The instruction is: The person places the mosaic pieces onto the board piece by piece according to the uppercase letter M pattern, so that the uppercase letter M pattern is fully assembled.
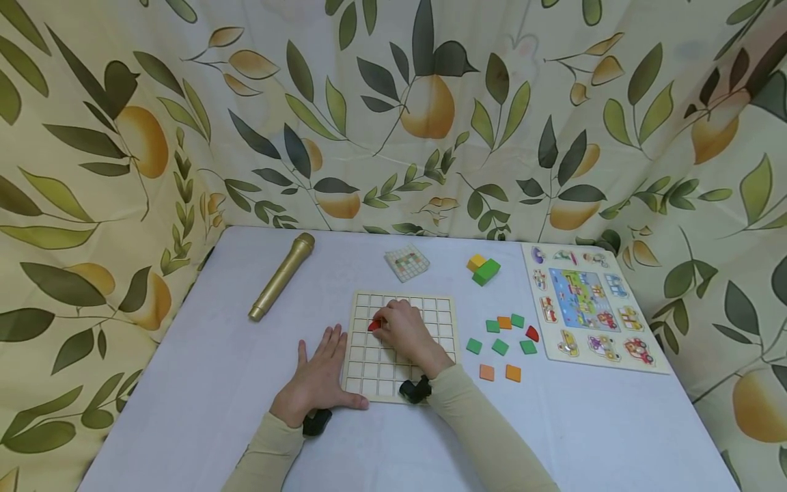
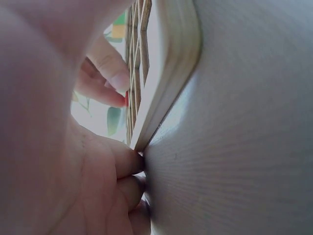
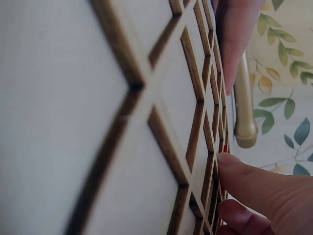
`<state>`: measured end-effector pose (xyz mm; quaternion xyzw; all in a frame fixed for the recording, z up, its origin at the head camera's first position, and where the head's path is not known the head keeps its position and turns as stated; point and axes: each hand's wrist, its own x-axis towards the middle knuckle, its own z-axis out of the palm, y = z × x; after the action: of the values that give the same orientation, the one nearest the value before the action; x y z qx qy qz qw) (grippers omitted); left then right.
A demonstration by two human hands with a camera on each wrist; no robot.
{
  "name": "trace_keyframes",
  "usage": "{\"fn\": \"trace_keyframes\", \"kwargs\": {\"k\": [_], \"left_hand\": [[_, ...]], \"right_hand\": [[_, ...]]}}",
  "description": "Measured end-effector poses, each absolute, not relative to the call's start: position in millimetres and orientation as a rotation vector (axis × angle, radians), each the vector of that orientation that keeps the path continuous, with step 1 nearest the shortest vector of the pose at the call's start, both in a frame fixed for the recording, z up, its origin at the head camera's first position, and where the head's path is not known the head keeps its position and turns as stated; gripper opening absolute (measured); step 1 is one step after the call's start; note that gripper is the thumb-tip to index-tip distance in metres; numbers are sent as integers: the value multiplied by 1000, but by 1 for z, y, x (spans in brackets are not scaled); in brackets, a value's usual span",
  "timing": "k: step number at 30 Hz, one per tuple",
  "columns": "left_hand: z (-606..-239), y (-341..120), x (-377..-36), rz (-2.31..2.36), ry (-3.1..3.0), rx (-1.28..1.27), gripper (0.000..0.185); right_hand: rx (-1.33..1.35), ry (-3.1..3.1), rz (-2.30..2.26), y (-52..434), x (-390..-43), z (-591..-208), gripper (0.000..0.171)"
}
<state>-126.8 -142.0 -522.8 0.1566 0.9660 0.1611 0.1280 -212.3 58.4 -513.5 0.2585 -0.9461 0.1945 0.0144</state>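
A wooden grid board [image 1: 363,372] of square cells lies on the white table. My right hand [image 1: 404,333] reaches over it and pinches a small red tile [image 1: 374,326] between thumb and fingers, at the cells toward the board's upper left. In the right wrist view, just a red sliver shows by the thumb [image 3: 239,171]; the fingers cover the rest. My left hand [image 1: 318,381] rests on the table with fingers extended and thumb spread, beside the board's left edge. The left wrist view shows its fingers [image 2: 128,159] close against the board's corner; whether they touch is hard to tell.
Right of the board lie several green tiles [image 1: 500,348], orange tiles [image 1: 513,373] and a red rounded tile [image 1: 532,333]. Behind are a small patterned card [image 1: 407,263], a green block [image 1: 486,272] and a yellow block [image 1: 476,262]. A picture puzzle [image 1: 556,348] lies right, a gold microphone [image 1: 281,277] left.
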Motion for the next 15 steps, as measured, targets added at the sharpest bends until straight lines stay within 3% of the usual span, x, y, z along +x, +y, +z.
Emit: {"fn": "trace_keyframes", "kwargs": {"k": [15], "left_hand": [[-525,-142,-127,490,2804,453,138]], "right_hand": [[841,-2935,895,94,-207,-490,34]]}}
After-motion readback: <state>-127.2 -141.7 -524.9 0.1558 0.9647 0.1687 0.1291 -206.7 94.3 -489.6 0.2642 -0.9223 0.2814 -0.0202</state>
